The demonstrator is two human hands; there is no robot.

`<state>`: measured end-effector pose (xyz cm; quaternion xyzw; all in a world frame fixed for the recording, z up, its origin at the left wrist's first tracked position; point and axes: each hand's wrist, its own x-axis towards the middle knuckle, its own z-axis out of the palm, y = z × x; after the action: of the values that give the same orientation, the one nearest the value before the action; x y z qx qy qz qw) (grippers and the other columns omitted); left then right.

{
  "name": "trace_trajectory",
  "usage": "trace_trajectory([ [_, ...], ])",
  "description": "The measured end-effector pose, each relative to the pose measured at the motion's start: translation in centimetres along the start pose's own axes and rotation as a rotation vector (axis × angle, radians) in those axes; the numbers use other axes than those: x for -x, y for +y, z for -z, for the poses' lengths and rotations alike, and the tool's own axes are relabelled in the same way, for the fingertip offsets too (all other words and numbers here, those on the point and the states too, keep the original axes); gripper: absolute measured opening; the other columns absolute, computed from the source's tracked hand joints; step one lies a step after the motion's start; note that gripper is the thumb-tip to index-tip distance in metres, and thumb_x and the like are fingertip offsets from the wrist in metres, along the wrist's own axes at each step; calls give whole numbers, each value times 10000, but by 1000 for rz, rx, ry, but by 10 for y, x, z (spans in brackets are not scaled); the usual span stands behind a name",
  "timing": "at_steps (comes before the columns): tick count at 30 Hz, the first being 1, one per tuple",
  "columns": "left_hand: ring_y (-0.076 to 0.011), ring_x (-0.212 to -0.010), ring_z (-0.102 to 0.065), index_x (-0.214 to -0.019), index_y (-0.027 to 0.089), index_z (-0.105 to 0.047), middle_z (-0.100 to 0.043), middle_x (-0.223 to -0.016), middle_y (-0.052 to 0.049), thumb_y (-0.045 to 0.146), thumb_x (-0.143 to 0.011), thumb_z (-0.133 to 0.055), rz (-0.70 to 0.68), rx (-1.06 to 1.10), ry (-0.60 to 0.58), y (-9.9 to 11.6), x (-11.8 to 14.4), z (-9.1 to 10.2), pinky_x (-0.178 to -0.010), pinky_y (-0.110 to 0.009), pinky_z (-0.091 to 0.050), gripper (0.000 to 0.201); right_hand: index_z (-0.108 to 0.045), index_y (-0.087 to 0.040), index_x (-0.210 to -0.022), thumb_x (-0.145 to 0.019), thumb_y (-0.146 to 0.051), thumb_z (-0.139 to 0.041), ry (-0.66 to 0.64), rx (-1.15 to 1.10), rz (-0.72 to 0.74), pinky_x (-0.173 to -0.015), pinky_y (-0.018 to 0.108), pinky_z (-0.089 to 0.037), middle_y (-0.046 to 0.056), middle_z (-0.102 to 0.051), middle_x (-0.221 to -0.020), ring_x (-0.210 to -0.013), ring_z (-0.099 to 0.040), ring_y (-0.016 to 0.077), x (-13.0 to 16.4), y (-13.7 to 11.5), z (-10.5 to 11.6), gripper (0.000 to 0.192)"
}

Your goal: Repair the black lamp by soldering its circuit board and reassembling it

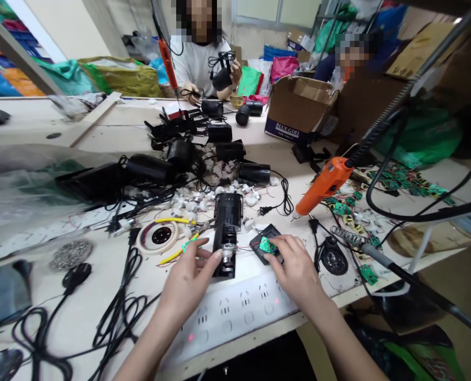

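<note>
Head view: your left hand (187,275) rests on the pale tabletop (100,296), fingers (213,257) curled around the lower end of a black cylindrical lamp housing (227,222) that lies lengthwise, pointing away from you. Thumb and fingertips touch the housing's near end, where a bit of bare metal shows. Your right hand (296,267) sits just beside it on the right, fingers pinching a small green circuit board (267,245) over a flat black plastic cover plate (265,244). Thin red wires run from the board toward the housing.

A white multi-socket power strip (235,312) lies along the tabletop's near edge, right under both wrists, with red indicator lights lit. Left of your left hand: a round spool of coloured wire (158,236) and yellow-handled cutters (177,248), partly hidden. To the right, an orange power screwdriver (324,185) hangs tip-down above the tabletop, near a scatter of more green circuit boards (394,177). Black cables (116,312) loop across the left side. More black lamp housings (219,137) and small white parts (203,196) are piled farther back.

Across the tabletop, a person in a white shirt (195,61) holds another black housing; beside them stands an open brown cardboard box (298,108).
</note>
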<state>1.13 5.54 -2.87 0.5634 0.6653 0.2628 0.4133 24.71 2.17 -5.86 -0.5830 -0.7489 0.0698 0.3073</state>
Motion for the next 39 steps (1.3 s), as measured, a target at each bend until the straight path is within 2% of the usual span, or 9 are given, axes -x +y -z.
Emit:
trace_trajectory([
  [4, -264, -873, -674, -1260, 149, -505, -720, -922, -81, 679, -738, -556, 58, 130, -133, -2, 0, -10, -823, -399, -509, 746, -569, -158, -1143, -971, -218, -482, -30, 47, -10, -861, 457, -489, 124, -613, -1036, -960, -560, 292, 0, 5, -2, 202],
  [10, -246, -811, -655, -1388, 145, -397, -681, -877, -57, 669, -735, -558, 66, 132, -146, -1, -4, -11, -778, -371, -488, 852, -566, -127, -1070, -987, -218, -463, -23, 100, 14, -790, 434, -496, 114, -623, -973, -911, -557, 282, -1, 6, -1, 161],
  [17, -238, -805, -625, -1216, 126, -537, -671, -764, -35, 609, -711, -542, 73, 252, -140, -8, -6, -17, -796, -363, -466, 698, -607, -118, -1066, -1043, -189, -366, -81, 180, 171, -768, 388, -490, 111, -650, -944, -862, -555, 254, -9, 7, -3, 252],
  [21, -241, -812, -635, -1163, 146, -585, -681, -788, -41, 589, -702, -576, 122, 368, -93, -15, -5, -21, -763, -353, -474, 640, -638, -120, -1002, -1053, -204, -338, -109, 235, 242, -724, 397, -474, 107, -639, -842, -791, -550, 255, -16, 6, 1, 315],
  [25, -235, -816, -640, -1159, 153, -583, -676, -759, -22, 582, -725, -582, 75, 373, -59, -19, -4, -18, -808, -360, -487, 611, -647, -124, -981, -1052, -173, -312, -93, 231, 277, -684, 365, -464, 99, -627, -815, -755, -539, 234, -20, -10, 6, 345],
  [30, -246, -891, -648, -1165, 148, -585, -707, -830, -43, 569, -692, -602, 97, 393, 0, -20, -4, -6, -884, -376, -487, 634, -647, -143, -1099, -1030, -142, -368, -153, 96, 388, -731, 375, -485, 108, -661, -1023, -866, -575, 229, -19, -48, -7, 287],
  [34, -254, -912, -641, -1204, 144, -577, -699, -839, -44, 612, -675, -609, 132, 389, -12, -22, 0, -1, -911, -383, -477, 707, -603, -146, -1225, -1020, -206, -458, -76, 11, 285, -843, 412, -509, 132, -628, -1128, -996, -577, 255, -12, -49, -5, 258],
  [36, -257, -937, -637, -1229, 144, -563, -700, -860, -48, 626, -669, -615, 140, 383, -19, -22, 1, 0, -931, -383, -469, 741, -607, -147, -1189, -1021, -196, -439, 26, -7, 168, -885, 382, -518, 121, -635, -1080, -1020, -590, 234, 0, -31, 9, 243],
  [39, -265, -971, -639, -1234, 155, -565, -715, -925, -65, 626, -664, -630, 149, 379, -29, -21, 1, 2, -937, -378, -471, 742, -633, -170, -1063, -999, -164, -418, 130, 166, 5, -800, 344, -548, 85, -648, -945, -903, -628, 208, 28, 9, 38, 225],
])
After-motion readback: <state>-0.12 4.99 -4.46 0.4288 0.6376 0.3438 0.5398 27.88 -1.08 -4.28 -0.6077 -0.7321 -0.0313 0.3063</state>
